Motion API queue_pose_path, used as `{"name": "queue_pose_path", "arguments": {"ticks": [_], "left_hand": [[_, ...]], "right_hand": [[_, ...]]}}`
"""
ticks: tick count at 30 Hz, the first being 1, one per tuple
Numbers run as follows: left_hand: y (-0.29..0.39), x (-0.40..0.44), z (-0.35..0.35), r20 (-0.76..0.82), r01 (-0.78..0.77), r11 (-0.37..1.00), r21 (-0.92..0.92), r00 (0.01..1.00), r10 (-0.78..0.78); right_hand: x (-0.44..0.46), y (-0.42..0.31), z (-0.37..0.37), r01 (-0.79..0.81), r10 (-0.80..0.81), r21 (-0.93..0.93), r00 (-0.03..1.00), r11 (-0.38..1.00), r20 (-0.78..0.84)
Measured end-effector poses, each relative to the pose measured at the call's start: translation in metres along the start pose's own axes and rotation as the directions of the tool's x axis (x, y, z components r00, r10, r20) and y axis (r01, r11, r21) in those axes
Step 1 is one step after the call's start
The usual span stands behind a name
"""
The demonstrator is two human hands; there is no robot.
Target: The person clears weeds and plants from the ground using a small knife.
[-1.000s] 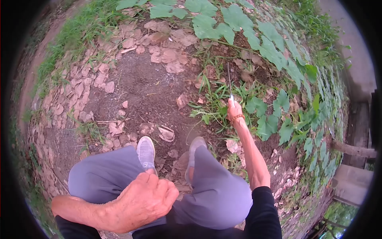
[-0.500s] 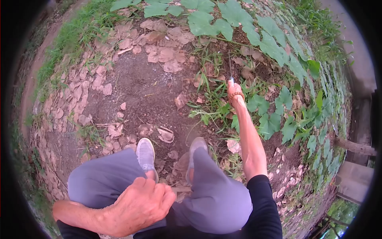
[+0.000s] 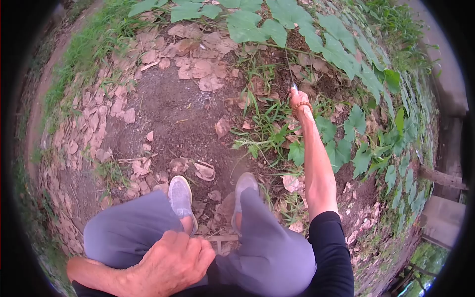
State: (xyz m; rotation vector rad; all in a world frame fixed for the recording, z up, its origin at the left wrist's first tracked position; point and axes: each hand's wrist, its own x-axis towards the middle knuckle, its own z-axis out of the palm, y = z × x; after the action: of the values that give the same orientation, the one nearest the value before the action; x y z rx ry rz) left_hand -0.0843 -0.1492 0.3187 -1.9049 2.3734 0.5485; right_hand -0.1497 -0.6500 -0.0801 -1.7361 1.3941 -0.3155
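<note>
My right hand point(image 3: 300, 99) reaches forward with the arm stretched out, a beaded bracelet on its wrist. Its fingers are wrapped round the handle of a thin-bladed hand tool point(image 3: 294, 85). The narrow dark blade points away from me, towards the soil under broad green vine leaves point(image 3: 341, 57); its far end is hard to make out. Grass tufts point(image 3: 264, 121) grow just left of that hand. My left hand point(image 3: 173, 260) is closed in a loose fist in front of my left knee, with nothing showing from it; its palm side is hidden.
Bare soil point(image 3: 173, 109) lies ahead of my shoes point(image 3: 181, 198), with dry brown leaves point(image 3: 91, 121) scattered to the left. More vine leaves spread down the right side. A wooden post point(image 3: 443, 178) and a grey block point(image 3: 442, 222) stand at the far right.
My right hand has moved a little forward and to the right with the tool, whose blade now slants more. My left hand has stayed nearly in place, still closed.
</note>
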Motion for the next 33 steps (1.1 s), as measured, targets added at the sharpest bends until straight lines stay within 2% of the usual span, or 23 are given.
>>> {"name": "queue_pose_path", "arguments": {"ticks": [2,4,6,8,11,15,18,19,24,26,28,30,33], "left_hand": [[-0.001,0.002,0.0,0.003,-0.004,1.0,0.006,1.0,0.004],[-0.002,0.002,0.003,0.002,-0.011,1.0,0.014,1.0,0.011],[-0.002,-0.002,0.007,0.057,-0.028,0.999,0.017,0.998,0.027],[-0.001,0.002,0.0,0.028,-0.023,1.0,0.02,0.999,0.022],[0.001,0.003,-0.003,-0.006,-0.012,1.0,0.019,1.0,0.012],[0.003,0.0,-0.001,-0.007,-0.008,1.0,0.028,1.0,0.008],[0.003,-0.001,-0.005,-0.01,-0.016,0.999,0.041,1.0,0.016],[0.004,-0.002,-0.005,-0.015,-0.014,0.999,0.046,1.0,0.015],[0.005,-0.007,-0.003,-0.017,-0.018,0.999,0.029,1.0,0.018],[0.005,-0.012,0.005,-0.016,-0.013,0.999,0.032,1.0,0.013],[0.004,-0.013,0.006,-0.011,-0.006,0.999,0.034,1.0,0.006],[0.006,-0.009,-0.002,-0.023,-0.021,1.0,0.02,1.0,0.021],[0.006,-0.009,-0.001,-0.027,-0.015,1.0,0.023,1.0,0.016]], "right_hand": [[0.007,0.014,0.001,-0.019,0.02,0.036,0.999,0.999,-0.036],[-0.017,-0.008,-0.014,-0.237,0.221,0.176,0.969,0.955,0.108],[-0.015,-0.002,-0.015,-0.207,0.193,0.187,0.977,0.96,0.09],[-0.028,-0.013,-0.023,-0.283,0.266,0.18,0.957,0.942,0.112],[-0.005,0.027,-0.013,-0.27,0.254,0.184,0.961,0.945,0.106],[-0.036,0.01,-0.02,-0.333,0.311,0.194,0.941,0.923,0.135],[-0.058,0.018,-0.023,-0.305,0.288,0.135,0.949,0.943,0.13],[-0.078,0.003,-0.034,-0.387,0.351,0.196,0.916,0.901,0.194],[-0.125,0.009,-0.041,-0.353,0.285,0.271,0.922,0.895,0.261],[-0.135,0.017,-0.037,-0.286,0.217,0.307,0.946,0.907,0.24],[-0.128,0.03,-0.03,-0.279,0.223,0.297,0.952,0.913,0.211],[-0.118,0.037,-0.019,-0.078,0.06,0.284,0.995,0.956,0.075],[-0.09,0.036,-0.01,-0.06,0.04,0.28,0.996,0.958,0.074]]}}
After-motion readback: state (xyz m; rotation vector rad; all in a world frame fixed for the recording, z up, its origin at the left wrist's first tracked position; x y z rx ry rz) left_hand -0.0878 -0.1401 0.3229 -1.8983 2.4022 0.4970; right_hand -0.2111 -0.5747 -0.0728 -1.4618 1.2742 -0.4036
